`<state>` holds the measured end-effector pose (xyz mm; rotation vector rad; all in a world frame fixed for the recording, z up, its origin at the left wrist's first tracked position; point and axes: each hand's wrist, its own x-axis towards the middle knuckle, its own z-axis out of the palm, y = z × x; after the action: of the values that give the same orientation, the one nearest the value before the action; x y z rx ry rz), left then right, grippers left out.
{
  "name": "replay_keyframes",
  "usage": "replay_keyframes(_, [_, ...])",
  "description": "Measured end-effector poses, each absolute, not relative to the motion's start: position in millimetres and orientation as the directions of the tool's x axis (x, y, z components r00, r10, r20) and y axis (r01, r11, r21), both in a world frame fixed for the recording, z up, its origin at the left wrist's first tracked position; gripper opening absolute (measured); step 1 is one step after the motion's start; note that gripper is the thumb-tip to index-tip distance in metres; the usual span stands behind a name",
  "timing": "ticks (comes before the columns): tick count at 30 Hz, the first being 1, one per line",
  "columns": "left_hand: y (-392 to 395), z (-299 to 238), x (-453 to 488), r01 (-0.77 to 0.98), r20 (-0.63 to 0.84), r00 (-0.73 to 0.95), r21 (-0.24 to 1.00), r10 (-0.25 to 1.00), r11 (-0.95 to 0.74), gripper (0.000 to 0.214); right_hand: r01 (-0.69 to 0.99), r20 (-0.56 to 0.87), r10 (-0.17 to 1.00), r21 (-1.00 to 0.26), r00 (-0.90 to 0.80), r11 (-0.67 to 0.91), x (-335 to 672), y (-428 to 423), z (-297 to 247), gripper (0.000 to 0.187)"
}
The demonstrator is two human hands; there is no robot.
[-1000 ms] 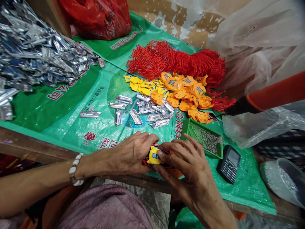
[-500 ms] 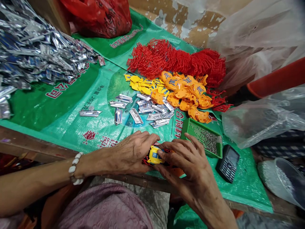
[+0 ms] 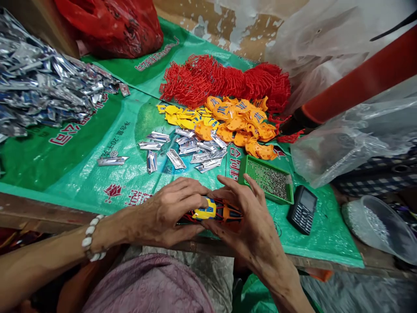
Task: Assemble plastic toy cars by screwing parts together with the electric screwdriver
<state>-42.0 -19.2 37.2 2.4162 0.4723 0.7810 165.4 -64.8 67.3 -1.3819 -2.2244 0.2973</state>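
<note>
Both my hands meet at the near edge of the table over a small yellow, orange and red plastic assembly [image 3: 213, 211]. My left hand [image 3: 166, 213], with a white bead bracelet on its wrist, is closed around the assembly's left end. My right hand [image 3: 247, 219] pinches its right end from below, with the upper fingers spread. Just beyond the hands lie several loose silver metal blades [image 3: 185, 150], a heap of yellow and orange plastic covers [image 3: 228, 124] and a pile of red plastic frames [image 3: 224, 80].
A green tray of small metal pins [image 3: 267, 178] and a black mobile phone [image 3: 302, 209] lie right of my hands. A large heap of silver blades [image 3: 42, 91] fills the far left, a red bag [image 3: 114, 24] the back. Clear plastic bags [image 3: 345, 143] and an orange-red tube [image 3: 355, 82] crowd the right.
The assembly has been tipped up off the green sheet and now shows its edge. My right fingers have lifted and spread. The view has shifted slightly right.
</note>
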Motion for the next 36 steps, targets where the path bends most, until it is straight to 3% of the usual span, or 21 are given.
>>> replay_keyframes(6, [-17, 43, -44, 0.201, 0.407, 0.823, 0.442, 0.395, -0.874, 0.011, 0.760, 0.292, 0.889, -0.465, -0.354, 0.455, 177, -75, 69, 0.075])
replay_keyframes(11, [-17, 45, -38, 0.213, 0.463, 0.798, 0.381, 0.385, -0.900, 0.012, 0.794, 0.317, 0.899, -0.439, -0.302, 0.422, 203, -90, 65, 0.054])
replay_keyframes(18, [-18, 57, -19, 0.210, 0.482, 0.791, 0.365, 0.377, -0.907, 0.012, 0.666, 0.229, 0.947, -0.674, -0.224, 0.321, 208, -97, 53, 0.041])
replay_keyframes(21, [-22, 56, -12, 0.255, 0.427, 0.813, 0.350, 0.396, -0.902, 0.009, 0.634, 0.228, 0.954, -0.713, -0.197, 0.301, 208, -97, 53, 0.039])
replay_keyframes(26, [-28, 40, -10, 0.329, 0.412, 0.826, 0.203, 0.385, -0.922, 0.013, 0.615, 0.294, 0.935, -0.706, -0.198, 0.352, 205, -96, 50, 0.040])
replay_keyframes(36, [-27, 38, -7, 0.306, 0.380, 0.841, 0.256, 0.386, -0.917, 0.036, 0.601, 0.339, 0.921, -0.701, -0.194, 0.385, 206, -96, 45, 0.037])
